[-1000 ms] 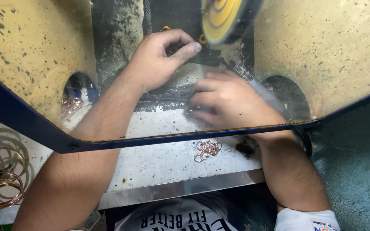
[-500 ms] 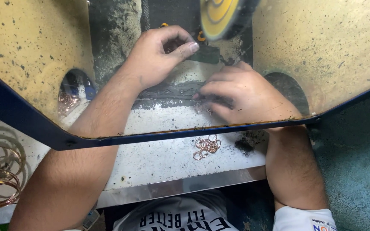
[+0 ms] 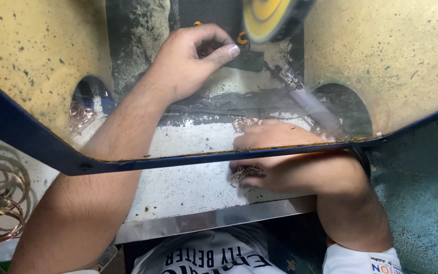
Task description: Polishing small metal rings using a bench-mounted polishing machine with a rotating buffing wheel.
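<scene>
Behind the dusty shield, our left hand (image 3: 188, 58) still pinches a small piece beside the yellow wheel (image 3: 267, 19), while our right hand (image 3: 290, 162) has dropped, fingers closing on the copper rings (image 3: 244, 175) on the table (image 3: 178, 187).

A small yellow piece (image 3: 241, 37) sits pinched at the left hand (image 3: 188, 61) fingertips, just beside the yellow wheel (image 3: 269, 19). Thin copper-coloured rings (image 3: 243, 175) lie heaped on the white surface (image 3: 178, 187) under the right hand (image 3: 290, 162).

No packages, signs or screens in view.
Only a small label patch (image 3: 382, 265), white with orange and blue, low at right on a white sleeve (image 3: 351, 259).
</scene>
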